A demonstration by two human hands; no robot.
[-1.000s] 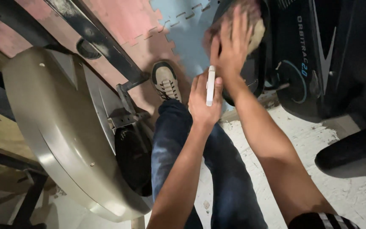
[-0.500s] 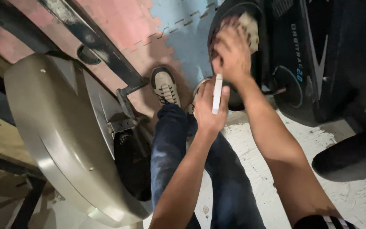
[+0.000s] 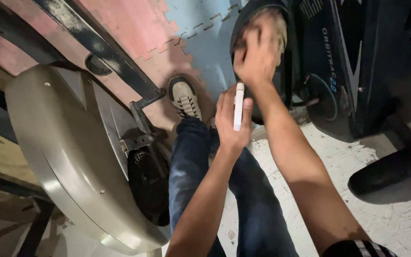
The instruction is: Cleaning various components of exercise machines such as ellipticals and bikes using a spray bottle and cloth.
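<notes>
Fingers of the left hand (image 3: 231, 123) clamp a slim white stick (image 3: 238, 106); right hand (image 3: 258, 56) grips fuzzy tan cloth (image 3: 278, 26).

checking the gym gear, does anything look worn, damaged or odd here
Yes. The concrete floor is stained and patchy, and the black bar on the grey machine has scuffed, flaking paint. The right hand presses a cloth on the black pedal; the left hand holds a white stick.

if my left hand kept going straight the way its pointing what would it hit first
Probably the right hand and its tan cloth on the black pedal; the left hand holds a white tube. Depth is unclear.
</notes>
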